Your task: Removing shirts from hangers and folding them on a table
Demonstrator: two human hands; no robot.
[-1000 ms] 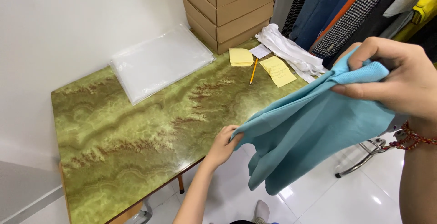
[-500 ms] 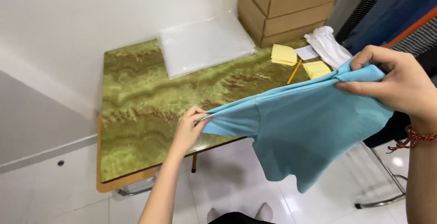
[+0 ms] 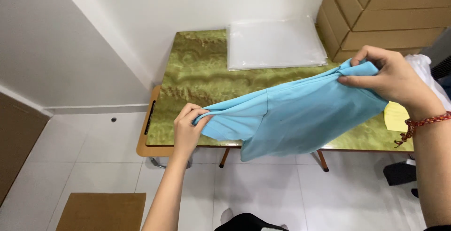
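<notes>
A light blue garment (image 3: 296, 113) is stretched between both hands over the near edge of a green marbled table (image 3: 197, 71). My left hand (image 3: 188, 130) pinches its left end near the table's front left corner. My right hand (image 3: 390, 78), with a red braided bracelet at the wrist, grips its right end higher up. The cloth's middle hangs down past the table's front edge.
A stack of clear plastic bags (image 3: 275, 43) lies at the back of the table. Cardboard boxes (image 3: 385, 10) are piled against the wall at the right. A yellow paper (image 3: 397, 116) shows under my right wrist. Flat cardboard (image 3: 103, 210) lies on the white tiled floor.
The view has swung left and the table now sits square in front. Both hands have carried the blue garment left over the table, spread wider between them.
</notes>
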